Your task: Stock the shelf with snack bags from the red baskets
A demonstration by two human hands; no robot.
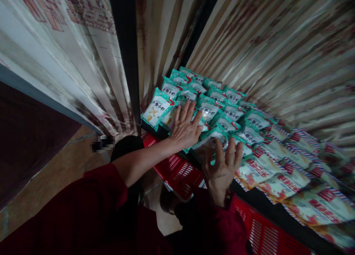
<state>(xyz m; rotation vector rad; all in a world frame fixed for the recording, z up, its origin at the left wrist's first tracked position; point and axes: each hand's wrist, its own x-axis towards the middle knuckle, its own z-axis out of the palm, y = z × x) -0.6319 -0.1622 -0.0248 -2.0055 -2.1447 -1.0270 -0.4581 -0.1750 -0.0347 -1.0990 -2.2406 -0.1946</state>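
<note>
Rows of teal-and-white snack bags point(209, 110) lie packed together, overlapping, in front of me. My left hand point(185, 127) rests on the bags at the near left, palm down with its fingers spread. To its right, my right hand point(222, 173) is at the near edge of the rows, fingers apart and slightly bent. A teal-edged bag point(203, 144) lies just beyond and left of that hand; its lower part is in shadow. Whether the right fingertips touch the bags I cannot tell.
White-and-red bags with striped edges point(288, 183) continue the display to the right. Below the dark display edge point(260, 194) sit a red slotted basket point(177, 170) and another red basket point(266, 229). Pleated, printed curtains point(249, 36) and a black post point(124, 44) stand behind.
</note>
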